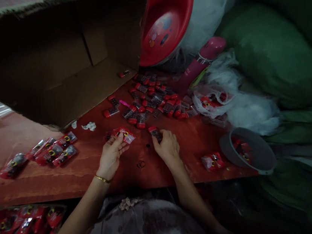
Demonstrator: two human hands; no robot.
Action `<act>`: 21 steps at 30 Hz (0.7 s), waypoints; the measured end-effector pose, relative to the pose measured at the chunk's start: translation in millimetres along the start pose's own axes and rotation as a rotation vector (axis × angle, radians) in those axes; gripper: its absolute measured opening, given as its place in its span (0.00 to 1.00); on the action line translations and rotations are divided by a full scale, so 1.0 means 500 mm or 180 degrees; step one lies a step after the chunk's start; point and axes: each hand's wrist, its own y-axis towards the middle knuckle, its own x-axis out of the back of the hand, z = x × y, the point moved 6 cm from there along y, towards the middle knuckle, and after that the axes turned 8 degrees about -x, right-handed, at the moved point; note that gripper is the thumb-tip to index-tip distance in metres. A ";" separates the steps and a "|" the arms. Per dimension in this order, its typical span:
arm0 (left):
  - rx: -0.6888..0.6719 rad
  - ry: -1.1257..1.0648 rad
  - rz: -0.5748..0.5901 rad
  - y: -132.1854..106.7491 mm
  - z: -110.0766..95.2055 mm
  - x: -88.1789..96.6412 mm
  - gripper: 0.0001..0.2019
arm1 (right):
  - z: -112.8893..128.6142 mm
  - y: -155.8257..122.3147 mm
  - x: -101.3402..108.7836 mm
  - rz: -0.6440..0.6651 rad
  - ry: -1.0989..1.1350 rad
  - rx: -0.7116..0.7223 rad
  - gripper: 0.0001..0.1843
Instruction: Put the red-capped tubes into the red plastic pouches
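My left hand [113, 152] pinches a small red printed plastic packet [126, 134] between thumb and fingers, just above the red table [140, 177]. To its right, my right hand [167, 146] has its fingers round a small clear case with a red end [154, 132], which rests at the table surface. Beyond both hands lies a loose heap of similar red-ended clear cases [154, 102], with a bright pink stick-like piece [125, 103] among them. Several filled red packets [51, 152] lie together on the left side of the table.
A large cardboard box [64, 86] lies open towards me at the back left. Behind it leans a red basin [168, 20]. On the right are a pink bottle [203, 60], a plastic bag [213, 100] and a grey tub [263, 153] holding red packets. More packets [25, 231] fill a container below left.
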 end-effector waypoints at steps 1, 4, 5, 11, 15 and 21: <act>0.0007 0.0004 0.0006 -0.001 0.000 0.002 0.23 | -0.001 -0.007 0.003 -0.0156 -0.0052 0.0143 0.24; 0.0086 0.0041 0.0071 -0.004 0.006 0.001 0.23 | 0.001 -0.018 -0.003 -0.0258 -0.0198 0.0470 0.26; 0.0108 0.0048 0.0100 -0.006 0.009 0.000 0.22 | 0.000 -0.018 -0.006 -0.0236 -0.0206 0.0516 0.23; 0.0163 0.0050 0.0217 -0.019 0.012 -0.005 0.20 | -0.017 -0.038 0.011 0.0405 0.1398 0.0717 0.13; 0.0119 0.0214 0.0230 -0.028 0.010 -0.013 0.21 | -0.011 -0.101 0.027 0.1652 0.2707 0.0633 0.15; -0.0166 0.0634 0.0519 -0.034 0.007 -0.031 0.19 | 0.019 -0.121 0.060 0.1266 0.2612 0.0975 0.09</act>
